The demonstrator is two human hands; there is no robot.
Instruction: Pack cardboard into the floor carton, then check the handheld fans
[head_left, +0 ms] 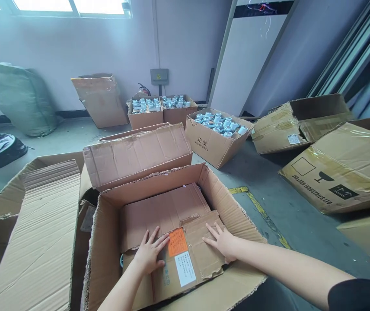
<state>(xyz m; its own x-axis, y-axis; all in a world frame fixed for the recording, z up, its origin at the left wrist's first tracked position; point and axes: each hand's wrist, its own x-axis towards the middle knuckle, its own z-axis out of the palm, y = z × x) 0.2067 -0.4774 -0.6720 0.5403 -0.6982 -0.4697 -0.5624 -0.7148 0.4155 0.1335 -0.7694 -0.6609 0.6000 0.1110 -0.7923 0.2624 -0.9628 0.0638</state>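
Note:
In front of me stands a large open cardboard box [233,198] with torn rims. Flat cardboard sheets lie inside it, one plain brown sheet [162,209] towards the back and a labelled piece of cardboard [199,250] nearer me. An orange label [177,242] and a white label [185,268] are stuck to the nearer part. My left hand [149,255] rests on the cardboard left of the labels, fingers spread. On the right side of the same layer, my right hand [222,242] lies with its fingers apart. A bit of a light blue item [121,260] shows at the left edge; what lies beneath is hidden.
Left of the box, stacked cardboard sheets [39,233] lean in another box. Behind stand a carton of light blue parts [217,142] and two smaller filled cartons [146,119]. Large boxes [343,168] lie at the right. A green sack [23,99] leans against the wall.

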